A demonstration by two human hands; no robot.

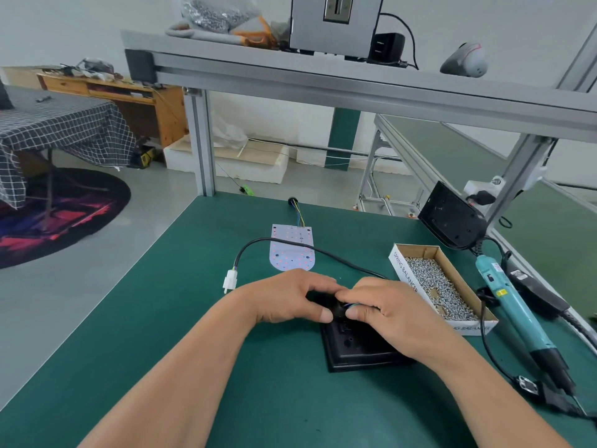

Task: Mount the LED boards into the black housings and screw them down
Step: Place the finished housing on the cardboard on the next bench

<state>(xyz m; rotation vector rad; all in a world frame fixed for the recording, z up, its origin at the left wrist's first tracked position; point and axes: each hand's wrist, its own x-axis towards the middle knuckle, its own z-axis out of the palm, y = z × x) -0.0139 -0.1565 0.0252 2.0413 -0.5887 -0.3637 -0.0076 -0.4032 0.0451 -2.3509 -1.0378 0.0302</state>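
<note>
A black housing (358, 349) lies on the green mat in front of me, its far end hidden under my hands. My left hand (290, 297) and my right hand (384, 307) meet over that end, and their fingertips pinch a small black grommet with coloured wires (340, 308). A black cable (290, 245) with a white connector (230, 281) runs from under my hands across the mat. Behind it a white LED board (292, 248) with coloured leads lies flat and loose.
A cardboard box of screws (436, 282) stands right of my hands. A teal electric screwdriver (513, 305) lies beyond it with its cord, and a black power unit (452, 218) sits at the back right. Aluminium frame posts rise at the bench's far edge.
</note>
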